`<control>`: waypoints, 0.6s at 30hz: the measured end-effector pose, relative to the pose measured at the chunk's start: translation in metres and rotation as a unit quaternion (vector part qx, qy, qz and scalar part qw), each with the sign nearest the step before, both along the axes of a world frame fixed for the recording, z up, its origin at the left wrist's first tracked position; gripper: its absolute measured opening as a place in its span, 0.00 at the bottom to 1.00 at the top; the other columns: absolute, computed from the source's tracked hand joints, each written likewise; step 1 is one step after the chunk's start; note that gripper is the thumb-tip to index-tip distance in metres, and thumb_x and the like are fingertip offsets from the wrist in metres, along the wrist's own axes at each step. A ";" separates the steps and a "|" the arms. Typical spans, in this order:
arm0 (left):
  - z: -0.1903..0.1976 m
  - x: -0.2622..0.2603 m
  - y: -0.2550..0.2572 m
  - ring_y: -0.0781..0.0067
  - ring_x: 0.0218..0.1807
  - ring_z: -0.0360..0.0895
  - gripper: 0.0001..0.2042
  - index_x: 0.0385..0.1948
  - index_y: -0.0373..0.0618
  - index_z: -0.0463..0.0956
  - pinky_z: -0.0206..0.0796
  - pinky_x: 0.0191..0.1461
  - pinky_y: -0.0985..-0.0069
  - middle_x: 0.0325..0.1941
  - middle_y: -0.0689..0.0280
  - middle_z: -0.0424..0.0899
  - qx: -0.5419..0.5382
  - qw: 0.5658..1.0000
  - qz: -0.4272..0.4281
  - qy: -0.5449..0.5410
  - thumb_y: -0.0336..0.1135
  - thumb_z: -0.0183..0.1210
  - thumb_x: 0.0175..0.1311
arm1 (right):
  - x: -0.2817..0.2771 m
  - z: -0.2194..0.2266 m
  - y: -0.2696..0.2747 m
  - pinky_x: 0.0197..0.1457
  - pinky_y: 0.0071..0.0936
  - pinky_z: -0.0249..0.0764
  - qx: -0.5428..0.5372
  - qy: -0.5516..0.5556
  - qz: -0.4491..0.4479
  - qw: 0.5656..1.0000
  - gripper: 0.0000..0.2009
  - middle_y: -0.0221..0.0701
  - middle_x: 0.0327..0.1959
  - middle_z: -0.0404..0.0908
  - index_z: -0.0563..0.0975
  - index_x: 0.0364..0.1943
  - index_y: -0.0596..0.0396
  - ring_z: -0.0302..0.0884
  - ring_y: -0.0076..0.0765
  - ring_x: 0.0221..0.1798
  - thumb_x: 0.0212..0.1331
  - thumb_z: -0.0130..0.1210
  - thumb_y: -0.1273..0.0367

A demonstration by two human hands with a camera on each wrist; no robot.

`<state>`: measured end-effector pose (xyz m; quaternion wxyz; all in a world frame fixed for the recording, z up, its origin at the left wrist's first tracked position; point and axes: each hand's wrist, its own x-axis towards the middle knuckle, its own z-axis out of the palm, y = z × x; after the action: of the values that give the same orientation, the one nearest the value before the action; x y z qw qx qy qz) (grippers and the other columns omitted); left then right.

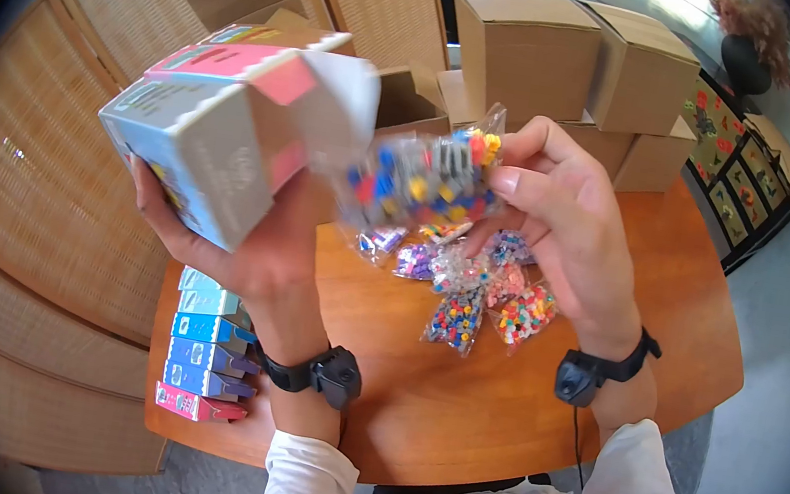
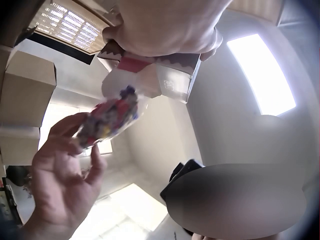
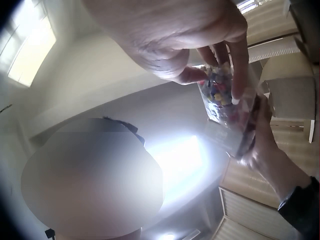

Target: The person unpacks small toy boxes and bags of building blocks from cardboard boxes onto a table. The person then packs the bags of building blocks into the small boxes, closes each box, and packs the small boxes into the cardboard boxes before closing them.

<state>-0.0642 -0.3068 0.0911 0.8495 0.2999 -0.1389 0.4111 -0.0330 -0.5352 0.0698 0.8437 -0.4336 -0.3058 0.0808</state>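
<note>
nearest the body are two white sleeves (image 1: 309, 488), with a small black camera (image 1: 334, 376) strapped on the left wrist and another black camera (image 1: 581, 376) on the right. beyond them, the left hand (image 1: 259, 246) grips a printed box (image 1: 217, 146) from below, fingers round its sides, and holds it up and tilted above the table, its open end and loose flaps facing right. the right hand (image 1: 575, 222) pinches one end of a clear bag (image 1: 425, 178) of mixed blue, red, yellow and grey pieces between thumb and fingers. the bag is up in the air right at the box's open end, blurred; i can't tell if it touches the flap.

below the hands, on the brown wooden table (image 1: 397, 379), a loose pile of small clear bags (image 1: 456, 318) lies near the middle, full of bits in red, yellow, blue, pink, white and purple. on the table's left side sits a row of little boxes (image 1: 203, 354), pink at the near end, then shades of blue, and paler ones further off.

past that, plain cardboard boxes (image 1: 528, 54) are stacked at the far side. further out, a woven screen (image 1: 34, 156) stands on the left, and on the right are a black rack (image 1: 732, 183) with colourful panels and a dark vase (image 1: 746, 64) of dried pinkish plants.
</note>
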 end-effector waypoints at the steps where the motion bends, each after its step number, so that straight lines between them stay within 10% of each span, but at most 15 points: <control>1: 0.002 0.001 0.008 0.59 0.72 0.69 0.35 0.69 0.53 0.70 0.61 0.76 0.51 0.71 0.65 0.74 -0.011 1.000 -0.017 -0.024 0.61 0.61 0.64 | 0.007 0.000 -0.003 0.39 0.30 0.87 -0.048 0.000 0.005 0.999 0.06 0.36 0.43 0.84 0.74 0.43 0.60 0.85 0.28 0.42 0.69 0.58 0.73; 2: -0.004 0.000 0.023 0.59 0.72 0.69 0.35 0.69 0.53 0.70 0.61 0.76 0.51 0.71 0.65 0.74 -0.010 1.000 -0.012 -0.024 0.61 0.61 0.64 | 0.015 0.000 -0.005 0.38 0.33 0.88 -0.095 -0.001 0.008 0.995 0.06 0.37 0.42 0.84 0.74 0.42 0.59 0.84 0.30 0.42 0.69 0.57 0.72; 4: -0.022 0.002 0.052 0.52 0.80 0.57 0.35 0.73 0.46 0.65 0.39 0.83 0.38 0.78 0.58 0.66 -0.097 0.946 -0.265 -0.160 0.55 0.60 0.69 | 0.036 -0.014 0.000 0.43 0.31 0.85 -0.201 -0.024 -0.018 0.979 0.02 0.34 0.39 0.84 0.76 0.38 0.59 0.84 0.29 0.43 0.65 0.57 0.76; 8: -0.029 0.005 0.049 0.50 0.84 0.47 0.37 0.76 0.43 0.58 0.28 0.84 0.36 0.80 0.54 0.60 -0.122 0.912 -0.340 -0.195 0.55 0.57 0.73 | 0.068 -0.092 0.039 0.46 0.31 0.80 -0.388 -0.147 -0.136 0.899 0.02 0.33 0.33 0.83 0.78 0.34 0.57 0.84 0.33 0.42 0.62 0.56 0.78; 10: -0.034 0.009 0.047 0.50 0.83 0.47 0.36 0.76 0.43 0.58 0.30 0.84 0.36 0.80 0.54 0.60 -0.123 0.901 -0.364 -0.201 0.55 0.57 0.73 | 0.070 -0.121 0.056 0.46 0.44 0.79 -0.465 -0.251 -0.253 0.811 0.02 0.40 0.33 0.80 0.78 0.36 0.60 0.82 0.50 0.40 0.61 0.58 0.75; 13: -0.031 0.005 0.033 0.56 0.80 0.56 0.34 0.72 0.48 0.65 0.44 0.81 0.46 0.77 0.60 0.67 -0.112 0.921 -0.346 -0.142 0.58 0.57 0.71 | 0.074 -0.146 0.059 0.46 0.49 0.77 -0.483 -0.295 -0.241 0.788 0.04 0.41 0.37 0.78 0.77 0.37 0.58 0.79 0.58 0.41 0.60 0.59 0.75; 16: -0.034 0.004 0.029 0.62 0.76 0.64 0.32 0.69 0.52 0.71 0.56 0.79 0.56 0.74 0.65 0.72 -0.103 0.946 -0.300 -0.068 0.60 0.58 0.70 | 0.055 -0.090 0.055 0.46 0.45 0.79 -0.340 -0.368 -0.344 0.794 0.10 0.41 0.45 0.79 0.76 0.43 0.58 0.81 0.52 0.45 0.60 0.63 0.75; 18: -0.042 0.008 0.028 0.60 0.76 0.64 0.32 0.70 0.50 0.69 0.56 0.79 0.55 0.74 0.64 0.71 -0.113 0.949 -0.290 -0.052 0.60 0.56 0.71 | 0.032 -0.047 0.047 0.48 0.38 0.82 -0.232 -0.296 -0.301 0.876 0.21 0.40 0.51 0.79 0.73 0.55 0.59 0.83 0.43 0.49 0.59 0.67 0.74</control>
<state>-0.0565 -0.2787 0.0490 0.9521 0.1272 -0.2163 0.1746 -0.0013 -0.4886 0.0225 0.5723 -0.6920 -0.3686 -0.2405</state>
